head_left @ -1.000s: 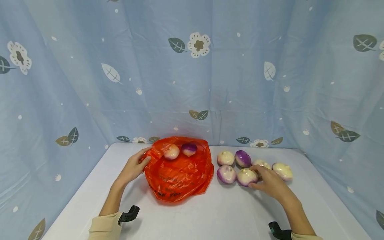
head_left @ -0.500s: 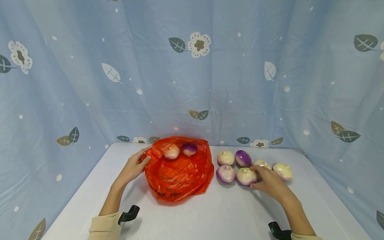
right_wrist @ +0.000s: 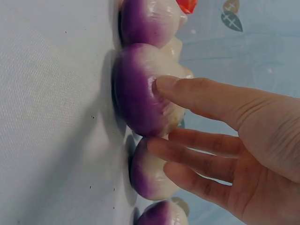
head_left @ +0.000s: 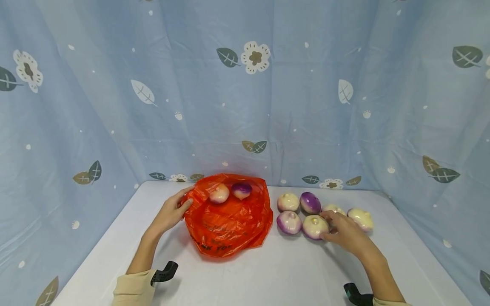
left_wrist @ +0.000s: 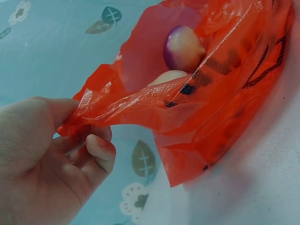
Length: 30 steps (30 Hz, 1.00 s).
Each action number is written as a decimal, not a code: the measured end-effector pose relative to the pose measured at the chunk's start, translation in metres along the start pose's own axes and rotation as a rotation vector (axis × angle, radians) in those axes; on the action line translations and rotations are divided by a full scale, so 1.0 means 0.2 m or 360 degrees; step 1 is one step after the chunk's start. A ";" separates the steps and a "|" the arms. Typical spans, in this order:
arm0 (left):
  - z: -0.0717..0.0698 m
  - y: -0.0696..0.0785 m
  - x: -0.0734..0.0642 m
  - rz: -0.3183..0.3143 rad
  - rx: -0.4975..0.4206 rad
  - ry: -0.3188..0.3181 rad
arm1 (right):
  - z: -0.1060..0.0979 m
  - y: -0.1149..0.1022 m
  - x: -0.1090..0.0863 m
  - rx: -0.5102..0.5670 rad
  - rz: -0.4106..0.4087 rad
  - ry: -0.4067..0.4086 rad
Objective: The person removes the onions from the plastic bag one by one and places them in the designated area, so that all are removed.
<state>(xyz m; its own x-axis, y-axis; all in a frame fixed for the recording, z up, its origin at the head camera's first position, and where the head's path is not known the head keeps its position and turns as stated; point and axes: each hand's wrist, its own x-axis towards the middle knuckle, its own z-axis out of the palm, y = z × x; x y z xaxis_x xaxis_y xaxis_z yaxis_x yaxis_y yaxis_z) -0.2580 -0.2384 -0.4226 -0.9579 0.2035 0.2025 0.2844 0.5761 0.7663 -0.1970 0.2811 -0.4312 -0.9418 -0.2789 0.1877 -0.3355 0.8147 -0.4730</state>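
Observation:
My left hand (head_left: 172, 212) pinches the left rim of a red plastic bag (head_left: 233, 221), thumb on one side and curled fingers on the other in the left wrist view. The bag's mouth gapes, and a pale onion (head_left: 219, 194) and a purple-topped onion (head_left: 241, 191) lie inside. On the right, my right hand (head_left: 346, 231) grips a white-and-purple onion (head_left: 314, 227) in the front of a group on the table. Its thumb presses the onion's side in the right wrist view; the other fingers reach round the far side, partly hidden.
Around the gripped onion lie several others: a whitish one (head_left: 288, 202), a deep purple one (head_left: 310, 202), a purple-white one (head_left: 289, 223) and a pale one (head_left: 360, 219). One onion (head_left: 334, 208) is partly behind the right hand. A patterned blue curtain (head_left: 214, 106) surrounds the white table (head_left: 283, 272).
The front onion has shifted slightly under my right hand, showing a bit more of its pale top. My left hand and the bag stay as they were.

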 end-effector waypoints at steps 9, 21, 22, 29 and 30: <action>-0.01 0.01 -0.01 -0.0002 -0.0006 -0.0002 | -0.02 -0.04 -0.01 -0.0039 -0.0003 0.0039; -0.01 0.01 0.00 0.0008 -0.0003 -0.0001 | -0.04 -0.04 -0.01 -0.0073 0.0049 0.0051; -0.01 0.01 0.00 0.0012 -0.0001 0.0001 | -0.04 -0.04 -0.01 -0.0078 0.0054 0.0063; -0.01 0.02 0.00 0.0010 0.0010 0.0001 | -0.04 -0.05 0.00 -0.0083 0.0085 0.0090; -0.01 0.01 0.00 0.0015 0.0014 0.0003 | -0.03 -0.06 0.01 -0.0083 0.0093 0.0092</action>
<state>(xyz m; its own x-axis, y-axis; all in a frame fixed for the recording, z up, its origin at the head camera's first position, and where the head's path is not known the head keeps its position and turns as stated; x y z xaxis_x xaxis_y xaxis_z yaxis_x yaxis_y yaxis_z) -0.2574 -0.2384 -0.4193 -0.9552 0.2076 0.2108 0.2938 0.5813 0.7588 -0.1940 0.2749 -0.4195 -0.9564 -0.2015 0.2115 -0.2772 0.8543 -0.4397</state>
